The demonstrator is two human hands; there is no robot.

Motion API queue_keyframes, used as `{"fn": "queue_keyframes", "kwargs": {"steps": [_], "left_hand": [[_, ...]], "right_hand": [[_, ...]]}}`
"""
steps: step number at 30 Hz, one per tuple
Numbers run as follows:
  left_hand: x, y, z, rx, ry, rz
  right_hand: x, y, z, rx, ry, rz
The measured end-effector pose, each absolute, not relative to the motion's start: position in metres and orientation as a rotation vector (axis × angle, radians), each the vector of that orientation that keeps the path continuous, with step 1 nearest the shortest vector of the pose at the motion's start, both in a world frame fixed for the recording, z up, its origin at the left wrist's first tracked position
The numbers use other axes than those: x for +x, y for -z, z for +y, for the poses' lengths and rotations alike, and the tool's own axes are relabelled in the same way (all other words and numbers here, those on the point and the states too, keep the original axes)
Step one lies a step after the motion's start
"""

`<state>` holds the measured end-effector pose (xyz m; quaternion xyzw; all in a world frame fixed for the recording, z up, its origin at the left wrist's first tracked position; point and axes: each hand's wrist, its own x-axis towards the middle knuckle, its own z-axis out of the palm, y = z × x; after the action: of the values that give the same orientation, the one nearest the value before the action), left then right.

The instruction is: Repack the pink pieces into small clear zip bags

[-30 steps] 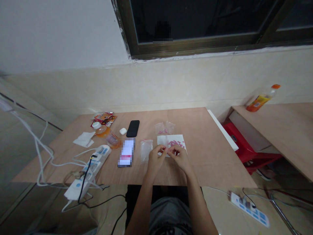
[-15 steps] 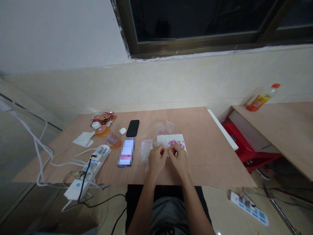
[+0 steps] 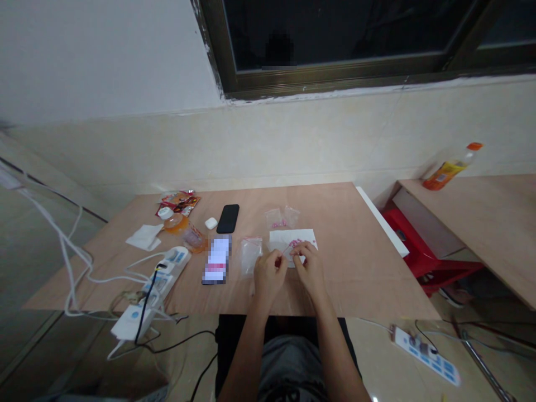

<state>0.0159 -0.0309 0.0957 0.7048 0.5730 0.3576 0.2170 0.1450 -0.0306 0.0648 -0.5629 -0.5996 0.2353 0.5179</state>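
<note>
My left hand (image 3: 269, 274) is closed in a pinch at the left front of a white sheet of paper (image 3: 278, 237). A thin, clear piece, seemingly a small plastic bag (image 3: 286, 250), shows at its fingertips. Close by on the right, my right hand (image 3: 310, 272) has its fingers bent and bunched above the paper; whatever is between its fingertips is too small to make out. Small pink pieces (image 3: 295, 243) lie on the paper, partly covered by the right fingers. Beyond the paper are small clear bags (image 3: 274, 219) with pink pieces inside. A larger clear zip bag (image 3: 251, 254) lies left of the hands.
Left of the bags lie a lit phone (image 3: 216, 259), a black phone (image 3: 228, 219), a white case (image 3: 211, 223) and an orange drink bottle (image 3: 188, 234). A power strip (image 3: 153, 290) with cables crosses the left front edge. Wrappers (image 3: 180, 202) and tissue (image 3: 144, 237) lie farther left.
My right hand has shifted slightly right, away from the left, and its fingers have stretched forward over the pink pieces. The left hand has barely moved.
</note>
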Motion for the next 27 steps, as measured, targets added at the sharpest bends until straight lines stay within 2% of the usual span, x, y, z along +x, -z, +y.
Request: {"fn": "queue_keyframes", "kwargs": {"steps": [11, 16, 22, 27], "left_hand": [[0.019, -0.093, -0.036, 2.058, -1.0, 1.414], [0.018, -0.097, -0.038, 2.008, -0.982, 1.396], [0.009, -0.085, -0.032, 1.593, -1.249, 1.497], [0.005, -0.068, -0.024, 1.284, -1.195, 1.412]], "right_hand": [[0.138, -0.08, -0.032, -1.187, -0.94, -1.445], [0.139, -0.072, -0.029, -1.257, -0.93, -1.226], [0.146, -0.062, -0.026, -1.288, -0.941, -0.977], [0.146, -0.063, -0.028, -1.227, -1.016, -0.817]]}}
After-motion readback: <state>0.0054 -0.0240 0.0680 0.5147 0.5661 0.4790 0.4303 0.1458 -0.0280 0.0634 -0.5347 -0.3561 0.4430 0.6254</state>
